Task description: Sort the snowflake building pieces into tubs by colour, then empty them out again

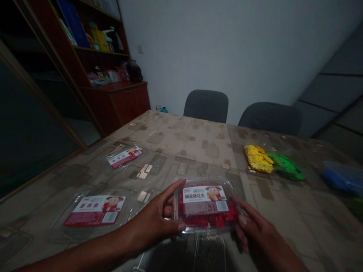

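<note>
Between my two hands is a clear plastic container [206, 221] with red pieces inside and a red-and-white label on its lid. My left hand [159, 217] grips its left end, thumb along the front edge and fingers round the far side. At the opposite end, my right hand [252, 223] has its thumb and fingers closed on the container. The lid looks shut. Left of my hands lies a similar clear container [96, 211] with a like label, its contents not visible. Farther back on the left sits another labelled container [124, 158].
A patterned cloth covers the table [181, 143]. On the right are a bag of yellow pieces [258, 159], green pieces [287, 167] and blue pieces [342, 181]. Two grey chairs [206, 105] stand at the far edge. A wooden cabinet [119, 102] is at back left.
</note>
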{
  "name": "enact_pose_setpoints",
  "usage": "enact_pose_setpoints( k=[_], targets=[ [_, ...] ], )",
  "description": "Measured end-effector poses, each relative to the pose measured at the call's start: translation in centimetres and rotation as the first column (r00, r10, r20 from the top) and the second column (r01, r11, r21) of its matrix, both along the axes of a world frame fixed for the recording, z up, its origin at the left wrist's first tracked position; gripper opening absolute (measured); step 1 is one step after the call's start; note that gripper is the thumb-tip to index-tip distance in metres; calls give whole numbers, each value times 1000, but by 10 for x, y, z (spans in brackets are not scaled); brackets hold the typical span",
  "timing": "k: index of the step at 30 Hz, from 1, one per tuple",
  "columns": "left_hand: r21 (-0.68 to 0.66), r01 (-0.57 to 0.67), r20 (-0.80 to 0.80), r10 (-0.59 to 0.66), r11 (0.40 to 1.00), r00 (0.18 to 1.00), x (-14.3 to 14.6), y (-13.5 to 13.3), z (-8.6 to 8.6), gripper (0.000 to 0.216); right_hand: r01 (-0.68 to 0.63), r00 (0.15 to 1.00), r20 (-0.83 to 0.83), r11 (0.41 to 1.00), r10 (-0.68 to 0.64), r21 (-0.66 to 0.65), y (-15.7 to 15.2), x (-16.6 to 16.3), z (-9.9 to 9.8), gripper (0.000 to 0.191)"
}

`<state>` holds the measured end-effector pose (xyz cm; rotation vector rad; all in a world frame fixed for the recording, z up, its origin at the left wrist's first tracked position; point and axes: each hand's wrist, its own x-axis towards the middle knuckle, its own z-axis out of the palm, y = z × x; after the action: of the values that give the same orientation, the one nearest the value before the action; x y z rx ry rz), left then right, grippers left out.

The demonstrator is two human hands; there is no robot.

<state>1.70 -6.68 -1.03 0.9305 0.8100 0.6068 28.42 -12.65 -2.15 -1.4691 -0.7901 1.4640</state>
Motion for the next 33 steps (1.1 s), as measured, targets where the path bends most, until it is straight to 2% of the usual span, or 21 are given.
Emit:
enact_pose_setpoints(
  k=[3, 5, 10, 15, 19, 26, 29, 33],
  targets=[
    [-23, 11, 38, -10, 1000, 999, 1, 0, 1, 107, -49, 998, 30, 999, 48, 10, -1, 5, -3, 95],
    [-26, 14, 47, -13, 1000, 999, 0, 0, 2, 107, -51, 998, 47, 999, 50, 19, -1, 7, -5, 97],
    [-24, 11, 85, -9, 1000, 996, -2, 1, 3, 109, -41, 999, 11, 998, 40, 43, -1, 5, -5, 85],
    [6, 36, 60, -36, 999, 998, -4, 1, -7, 108, 4, 998, -58, 1000, -2, 28, 1, 1, 0, 72],
    [31, 24, 21, -25, 999, 999, -5, 3, -9, 107, -2, 999, -40, 999, 4, 46, 2, 1, 0, 72],
    [0, 21, 92, -21, 1000, 996, -1, 4, 0, 106, -77, 993, -85, 995, 82, 67, 2, 10, -8, 71],
    [-18, 2, 89, 0, 1000, 996, -1, 3, 0, 109, -113, 991, -62, 991, 118, 74, 5, 12, -5, 69],
    [-8, 2, 111, -1, 1000, 994, -1, 2, -3, 106, -91, 995, -26, 990, 94, 107, 6, 7, 0, 68]
  ],
)
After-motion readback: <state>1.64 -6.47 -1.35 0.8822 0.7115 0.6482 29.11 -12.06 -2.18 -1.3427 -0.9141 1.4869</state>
